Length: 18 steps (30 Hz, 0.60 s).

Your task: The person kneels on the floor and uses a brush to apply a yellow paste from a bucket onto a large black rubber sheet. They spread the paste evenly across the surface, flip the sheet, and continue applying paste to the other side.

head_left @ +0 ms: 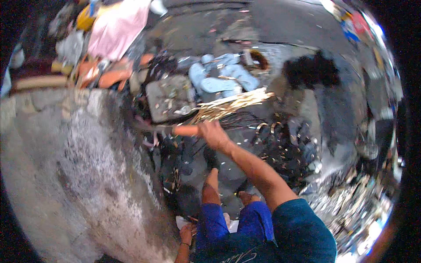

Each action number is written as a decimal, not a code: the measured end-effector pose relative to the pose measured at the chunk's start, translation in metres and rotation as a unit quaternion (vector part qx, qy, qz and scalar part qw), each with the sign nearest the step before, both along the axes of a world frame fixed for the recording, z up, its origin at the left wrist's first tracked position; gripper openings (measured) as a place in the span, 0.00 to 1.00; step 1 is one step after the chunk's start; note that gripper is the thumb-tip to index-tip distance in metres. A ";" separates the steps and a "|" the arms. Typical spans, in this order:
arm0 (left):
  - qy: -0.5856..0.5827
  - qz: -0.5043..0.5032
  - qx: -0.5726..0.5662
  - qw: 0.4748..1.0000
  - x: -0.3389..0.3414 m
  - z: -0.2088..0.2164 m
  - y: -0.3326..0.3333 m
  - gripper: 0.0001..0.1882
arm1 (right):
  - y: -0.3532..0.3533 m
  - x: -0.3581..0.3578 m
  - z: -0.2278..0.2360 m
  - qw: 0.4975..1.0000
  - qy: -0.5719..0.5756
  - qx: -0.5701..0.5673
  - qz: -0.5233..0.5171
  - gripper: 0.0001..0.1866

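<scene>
My right hand [212, 133] reaches across in front of me, its fingers wrapped round the orange handle of a tool [186, 130]. A grey neck runs left from that handle. The tool's far end is dark and smeared by motion, so its kind is unclear. Just beyond the hand lies a bundle of thin pale sticks or strips [232, 104]. A grey block-like slab [170, 98] with small bits on top stands past the tool. Low by my left thigh is my left hand [186, 233], beside something white [181, 222]; its fingers are too indistinct to read.
Light blue sandal soles [219, 83] lie beyond the sticks. Dark straps and small pieces [289, 149] are heaped to the right. A worn concrete surface [101, 162] fills the left. Orange footwear pieces [116, 78] and pink cloth [118, 28] are at far left; scraps [351, 210] pile lower right.
</scene>
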<state>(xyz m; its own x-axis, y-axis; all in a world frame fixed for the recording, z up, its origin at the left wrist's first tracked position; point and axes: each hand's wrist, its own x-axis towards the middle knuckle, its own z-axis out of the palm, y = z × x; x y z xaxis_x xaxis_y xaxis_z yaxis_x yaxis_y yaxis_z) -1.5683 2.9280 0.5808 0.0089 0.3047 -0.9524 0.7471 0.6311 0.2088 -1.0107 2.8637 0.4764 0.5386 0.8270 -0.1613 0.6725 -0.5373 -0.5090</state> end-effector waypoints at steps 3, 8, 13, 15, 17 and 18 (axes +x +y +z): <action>-0.058 -0.138 0.095 0.984 0.024 0.006 -0.002 0.10 | -0.103 -0.075 0.053 0.998 0.000 0.048 -0.036 0.32; -0.115 -0.352 0.051 0.927 0.073 0.031 -0.003 0.08 | -0.339 -0.206 0.173 0.927 0.239 0.070 -0.281 0.29; -0.105 -0.510 -0.066 0.851 0.171 0.041 0.001 0.08 | -0.516 -0.438 0.188 0.629 0.181 0.016 -0.756 0.17; -0.129 -0.545 -0.064 0.826 0.231 0.045 0.011 0.08 | -0.519 -0.493 0.216 0.492 0.159 0.112 -0.849 0.19; -0.183 -0.598 -0.092 0.775 0.301 0.040 0.017 0.08 | -0.499 -0.553 0.242 0.188 0.105 0.247 -0.945 0.19; -0.224 -0.628 -0.100 0.738 0.336 0.037 0.014 0.08 | -0.490 -0.584 0.238 0.154 0.082 0.277 -0.945 0.20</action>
<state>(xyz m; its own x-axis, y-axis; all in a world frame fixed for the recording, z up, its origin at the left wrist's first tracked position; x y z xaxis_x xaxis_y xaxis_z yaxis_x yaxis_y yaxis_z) -1.2319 2.9416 0.6183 0.4935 -0.3583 -0.7925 0.6525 -0.4499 0.6097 -1.5947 2.3737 0.7145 -0.0719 -0.8703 -0.4872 -0.4650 0.4614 -0.7556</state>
